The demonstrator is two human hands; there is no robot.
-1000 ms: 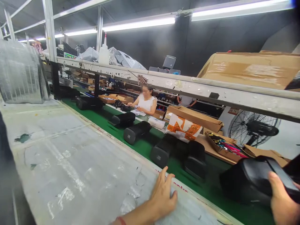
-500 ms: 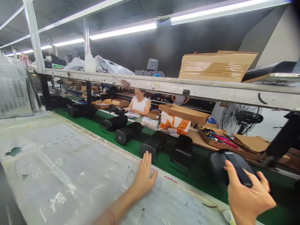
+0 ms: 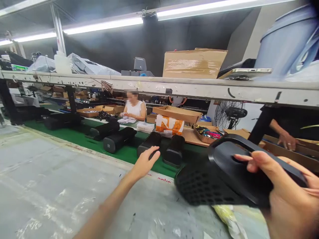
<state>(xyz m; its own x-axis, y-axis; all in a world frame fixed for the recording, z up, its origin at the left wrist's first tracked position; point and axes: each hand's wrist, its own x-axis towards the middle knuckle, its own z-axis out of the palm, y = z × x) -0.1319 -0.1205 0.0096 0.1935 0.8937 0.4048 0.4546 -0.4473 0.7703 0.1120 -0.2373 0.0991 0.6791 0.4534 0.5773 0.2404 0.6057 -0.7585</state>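
Firmly, the right hand (image 3: pixel 286 196) grips a black speaker (image 3: pixel 219 176) — the left hand (image 3: pixel 144 162) hangs open beside another speaker (image 3: pixel 149 142).

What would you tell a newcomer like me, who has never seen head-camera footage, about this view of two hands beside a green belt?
There is no machine here. These are a person's own bare hands, filmed by one camera worn on their head, looking forward and down. The right hand grips a black speaker-like cylinder with a perforated end. The left hand is open and held out, nearest to a row of similar black cylinders on a green belt. Below the hands lies a pale, plastic-covered bench. Further along, a co-worker sits at the line, and at the right another person's hand reaches over a cardboard box.
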